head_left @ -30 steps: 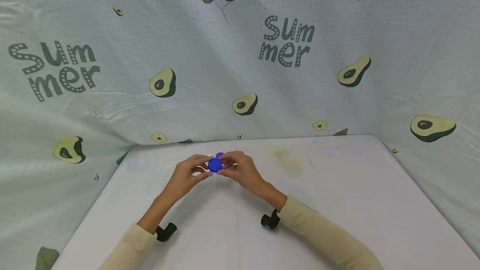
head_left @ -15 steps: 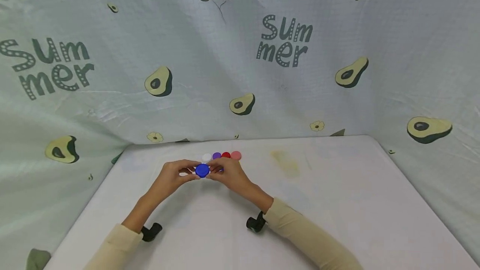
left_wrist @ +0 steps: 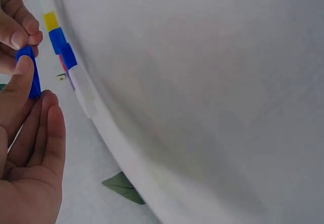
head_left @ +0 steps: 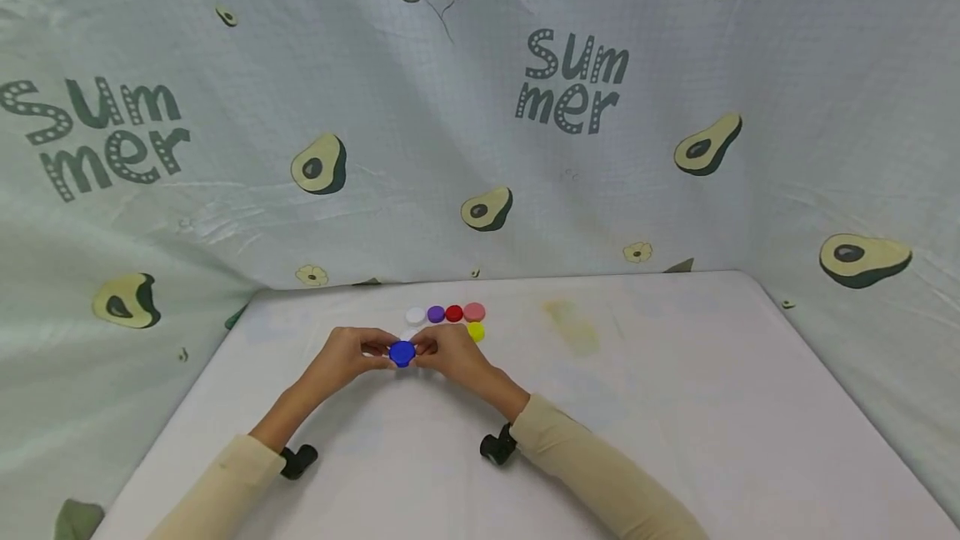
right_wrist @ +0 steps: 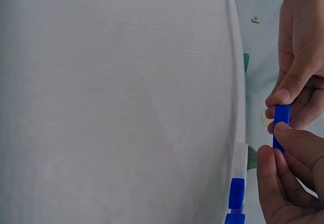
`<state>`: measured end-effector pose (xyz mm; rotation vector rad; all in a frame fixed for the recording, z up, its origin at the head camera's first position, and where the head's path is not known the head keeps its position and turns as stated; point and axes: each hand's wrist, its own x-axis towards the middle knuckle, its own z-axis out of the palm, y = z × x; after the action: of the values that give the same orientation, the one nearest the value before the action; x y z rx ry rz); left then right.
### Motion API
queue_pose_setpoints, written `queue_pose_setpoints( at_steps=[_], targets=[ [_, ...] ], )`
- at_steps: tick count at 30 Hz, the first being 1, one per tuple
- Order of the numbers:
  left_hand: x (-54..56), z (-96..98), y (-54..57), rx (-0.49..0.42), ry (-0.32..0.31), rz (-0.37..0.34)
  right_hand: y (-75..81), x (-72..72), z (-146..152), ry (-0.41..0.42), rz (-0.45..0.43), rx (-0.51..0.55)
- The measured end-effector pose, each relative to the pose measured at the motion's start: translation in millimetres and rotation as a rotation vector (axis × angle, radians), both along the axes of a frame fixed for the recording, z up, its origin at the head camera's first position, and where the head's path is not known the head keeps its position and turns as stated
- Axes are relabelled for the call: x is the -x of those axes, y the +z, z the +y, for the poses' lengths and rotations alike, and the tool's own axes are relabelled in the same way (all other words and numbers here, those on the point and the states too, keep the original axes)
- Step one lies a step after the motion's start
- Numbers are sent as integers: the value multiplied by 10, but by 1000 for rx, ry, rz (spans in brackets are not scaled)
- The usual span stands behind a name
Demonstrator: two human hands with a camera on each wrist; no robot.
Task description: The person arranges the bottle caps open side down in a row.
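Over the table, in the head view, both hands hold a small round blue disc (head_left: 402,353), cap-like with a smooth flat face. My left hand (head_left: 348,354) pinches its left edge between thumb and fingers. The opposite edge is pinched by my right hand (head_left: 448,350). Seen side-on in the left wrist view, the blue disc (left_wrist: 35,84) is a narrow strip with a thumb pressed on it. The right wrist view also shows the blue disc (right_wrist: 281,113) edge-on, fingertips of both hands gripping its two ends.
Behind the hands on the white table (head_left: 637,407) lie similar discs: white (head_left: 415,317), purple (head_left: 436,314), red (head_left: 453,313), pink (head_left: 474,312) and yellow (head_left: 476,332). Two blue discs (left_wrist: 68,56) show in the left wrist view. A printed curtain (head_left: 405,107) hangs behind.
Both hands have come left and nearer the body with the blue disc, uncovering the coloured discs behind. The disc's face has tilted, and both hands still hold it.
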<state>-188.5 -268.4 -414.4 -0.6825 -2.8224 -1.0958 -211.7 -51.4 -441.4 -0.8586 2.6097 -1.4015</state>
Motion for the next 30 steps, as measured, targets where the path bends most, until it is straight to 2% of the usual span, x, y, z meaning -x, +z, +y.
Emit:
queue_pose_setpoints(
  at_steps=[3, 6, 11, 20, 26, 30],
  targets=[
    [16, 8, -60, -3, 24, -32, -47, 13, -30, -23, -13, -32],
    [-8, 28, -118, -10, 93, -101, -98, -10, -63, -20, -28, -67],
    [-62, 68, -172, -35, 159, -180, -127, -36, -113, -30, -54, -114],
    [-58, 105, -193, -39, 241, -192, -39, -10, -214, -65, -48, -232],
    [-47, 123, -196, -28, 242, -188, 1, -4, -238, -73, -69, -265],
    [1, 173, -149, -1, 227, -178, 52, 33, -195, -64, -97, -274]
  ],
)
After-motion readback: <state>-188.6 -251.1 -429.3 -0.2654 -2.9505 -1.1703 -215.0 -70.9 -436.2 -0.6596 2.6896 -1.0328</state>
